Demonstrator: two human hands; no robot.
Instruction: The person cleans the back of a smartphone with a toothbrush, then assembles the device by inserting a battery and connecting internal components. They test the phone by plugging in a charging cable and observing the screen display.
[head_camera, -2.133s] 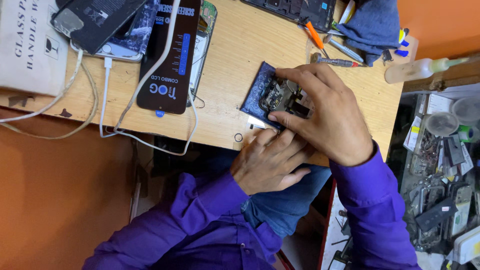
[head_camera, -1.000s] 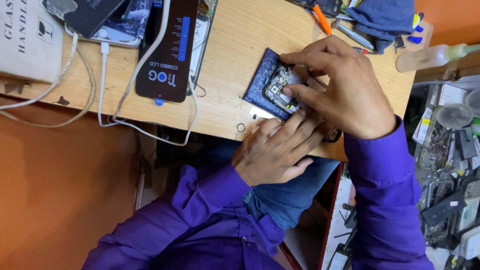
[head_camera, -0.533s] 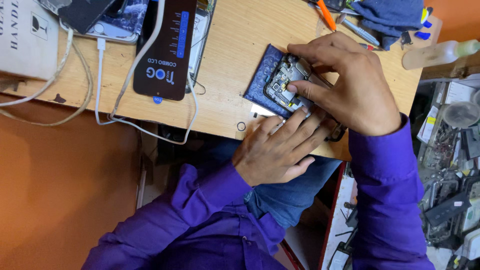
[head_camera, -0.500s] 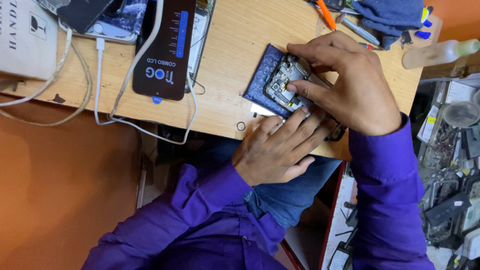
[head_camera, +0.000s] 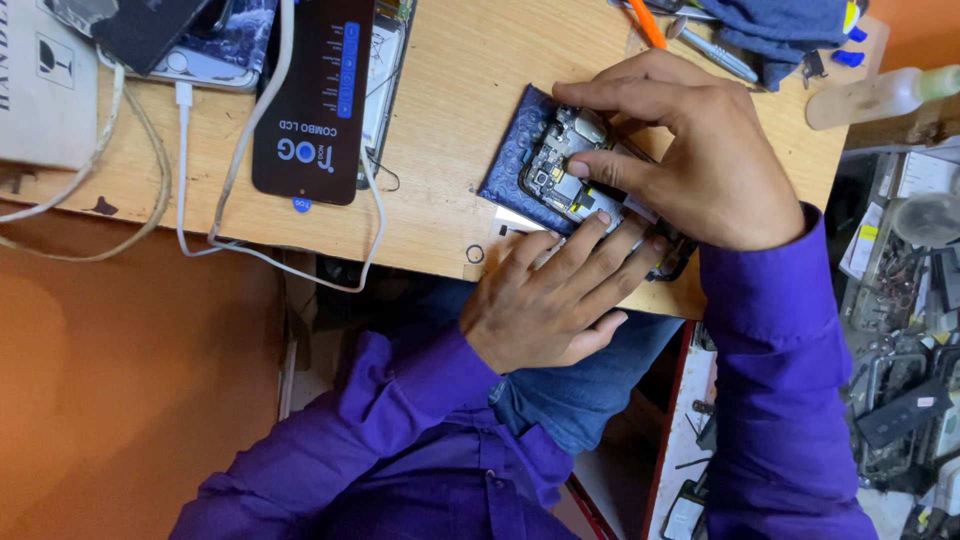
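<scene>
1. Pressing down at the table's near edge, the left hand (head_camera: 545, 300) lays flat fingers on the opened phone (head_camera: 570, 180), its grip spread, closed on nothing.
2. The right hand (head_camera: 700, 150) arches over the phone, thumb and forefinger pinched at its exposed boards; whether they hold a part, I cannot tell.
3. The back is already off; I'd judge the inside work unfinished.
4. The phone lies on a blue pad (head_camera: 510, 160).
5. Farther back lie a black display box (head_camera: 315, 100), white cables (head_camera: 230, 240) and an orange-handled tool (head_camera: 648, 22).
</scene>
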